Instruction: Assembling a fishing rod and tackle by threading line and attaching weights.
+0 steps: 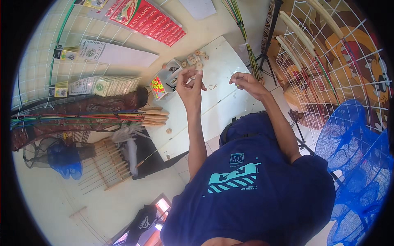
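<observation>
My left hand is raised over the white table, its fingers curled toward the thumb in a pinch. Just beyond those fingertips are several small wooden spools. To the right, my right hand also pinches thumb and finger together above the tabletop. Whatever either pinch holds is too small or thin to make out. On the table between the hands lies a small tan loop. Left of my left hand stands a divided grey box, with yellow and red small pieces in one compartment.
Bundled rods with wooden handles reach the table's left side. A wooden rack of thin rods stands lower left. Blue nets hang at the right by a white wire grid. A black tripod stands at the far right.
</observation>
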The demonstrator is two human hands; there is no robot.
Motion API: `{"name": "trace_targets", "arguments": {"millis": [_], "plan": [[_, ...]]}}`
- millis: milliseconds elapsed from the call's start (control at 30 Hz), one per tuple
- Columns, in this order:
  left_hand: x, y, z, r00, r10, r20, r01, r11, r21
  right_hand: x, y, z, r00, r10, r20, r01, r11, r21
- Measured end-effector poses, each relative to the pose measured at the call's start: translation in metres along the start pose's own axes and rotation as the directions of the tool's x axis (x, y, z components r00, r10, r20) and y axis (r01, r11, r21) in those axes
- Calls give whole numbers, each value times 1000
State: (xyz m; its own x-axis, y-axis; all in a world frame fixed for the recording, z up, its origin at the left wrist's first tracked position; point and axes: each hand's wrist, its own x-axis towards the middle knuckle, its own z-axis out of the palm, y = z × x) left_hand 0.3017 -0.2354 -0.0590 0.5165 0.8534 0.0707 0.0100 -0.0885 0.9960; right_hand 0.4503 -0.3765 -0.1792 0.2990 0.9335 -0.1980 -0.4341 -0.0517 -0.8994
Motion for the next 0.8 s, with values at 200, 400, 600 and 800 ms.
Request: {"name": "trace_targets", "arguments": {"millis": [200, 400, 600, 800], "plan": [[2, 8, -10, 998, 12, -62, -13, 1000, -13, -1, 2, -4, 999, 36, 31, -39, 993, 115], [3, 17, -16, 994, 16, -108, -20, 999, -30, -2, 3, -7, 997, 66, 29, -70, 983, 172], [3, 19, -17, 991, 25, -134, -30, 999, -34, -1, 12, -14, 994, 102, 28, -106, 962, 250], [1, 15, -20, 988, 19, -151, -26, 999, -41, -3, 11, -14, 993, 117, 16, -117, 957, 266]]}}
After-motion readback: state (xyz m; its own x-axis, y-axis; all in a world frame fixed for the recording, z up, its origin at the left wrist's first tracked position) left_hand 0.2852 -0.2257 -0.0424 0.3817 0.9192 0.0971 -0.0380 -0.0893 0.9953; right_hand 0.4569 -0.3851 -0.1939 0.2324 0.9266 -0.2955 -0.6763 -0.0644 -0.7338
